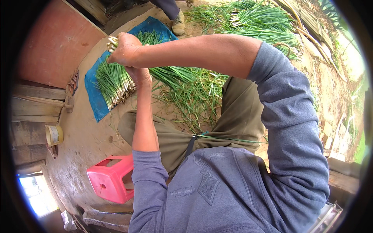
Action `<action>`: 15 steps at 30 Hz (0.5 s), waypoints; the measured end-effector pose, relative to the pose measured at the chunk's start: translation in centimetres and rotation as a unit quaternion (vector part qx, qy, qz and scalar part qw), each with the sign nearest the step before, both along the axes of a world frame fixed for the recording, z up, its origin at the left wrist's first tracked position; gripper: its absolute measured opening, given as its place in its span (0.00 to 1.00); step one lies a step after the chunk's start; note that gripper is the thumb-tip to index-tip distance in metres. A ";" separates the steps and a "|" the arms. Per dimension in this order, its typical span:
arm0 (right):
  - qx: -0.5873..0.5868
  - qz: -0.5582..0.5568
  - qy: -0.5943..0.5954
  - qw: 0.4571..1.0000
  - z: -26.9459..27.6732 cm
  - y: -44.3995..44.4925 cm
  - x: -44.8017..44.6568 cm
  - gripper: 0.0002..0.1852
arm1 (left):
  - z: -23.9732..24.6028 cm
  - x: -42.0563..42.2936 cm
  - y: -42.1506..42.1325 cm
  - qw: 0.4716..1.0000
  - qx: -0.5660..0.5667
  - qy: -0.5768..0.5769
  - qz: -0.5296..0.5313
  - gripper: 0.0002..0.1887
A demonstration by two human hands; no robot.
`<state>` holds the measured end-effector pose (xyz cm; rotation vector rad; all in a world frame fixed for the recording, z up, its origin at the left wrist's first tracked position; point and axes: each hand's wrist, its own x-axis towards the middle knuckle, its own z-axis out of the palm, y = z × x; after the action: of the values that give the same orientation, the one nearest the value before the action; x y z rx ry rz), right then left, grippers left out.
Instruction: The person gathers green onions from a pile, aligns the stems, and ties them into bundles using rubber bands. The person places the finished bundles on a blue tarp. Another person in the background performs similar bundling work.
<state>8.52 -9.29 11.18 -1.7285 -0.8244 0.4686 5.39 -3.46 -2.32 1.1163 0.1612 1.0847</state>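
Observation:
My right hand (126, 50) is closed around a bunch of spring onions (113, 42), near the white stem ends, which stick out at its upper left. Just below it, my left hand (139, 76) grips the same bunch; its fingers are mostly hidden under the right hand. Long green leaves from the bunch trail out to the right behind my wrists. Beneath the hands, a blue plastic sheet (92, 97) lies on the dirt floor. More spring onions (115, 83) lie on it in a row, their rooted white ends facing me.
Loose green leaves (193, 100) litter the ground between my knees. A large pile of spring onions (262, 23) lies at the upper right. Another person's shoe (178, 23) stands beside the sheet. A red plastic stool (109, 180) and a yellow bucket (54, 135) are at my left.

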 end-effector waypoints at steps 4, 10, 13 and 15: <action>-0.035 0.138 -0.002 0.990 1.2 -0.5 1.1 0.36 | 1.0 -0.7 0.1 0.998 -0.066 -0.010 0.021 0.31; 0.002 0.249 -0.050 0.967 2.5 -0.6 3.8 0.38 | 3.2 -2.8 0.5 0.996 -0.081 0.025 0.000 0.30; 0.028 0.216 -0.094 0.971 2.2 -1.1 5.8 0.36 | 4.4 -3.6 2.2 0.995 -0.093 0.024 -0.039 0.22; 0.065 0.207 -0.123 0.968 1.8 -1.7 7.3 0.31 | 5.0 -4.4 3.3 0.986 -0.151 0.048 -0.053 0.21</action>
<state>15.85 -10.97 12.98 -1.5107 -1.3785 0.4671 1.01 -0.17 2.67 0.8929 0.3270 0.8779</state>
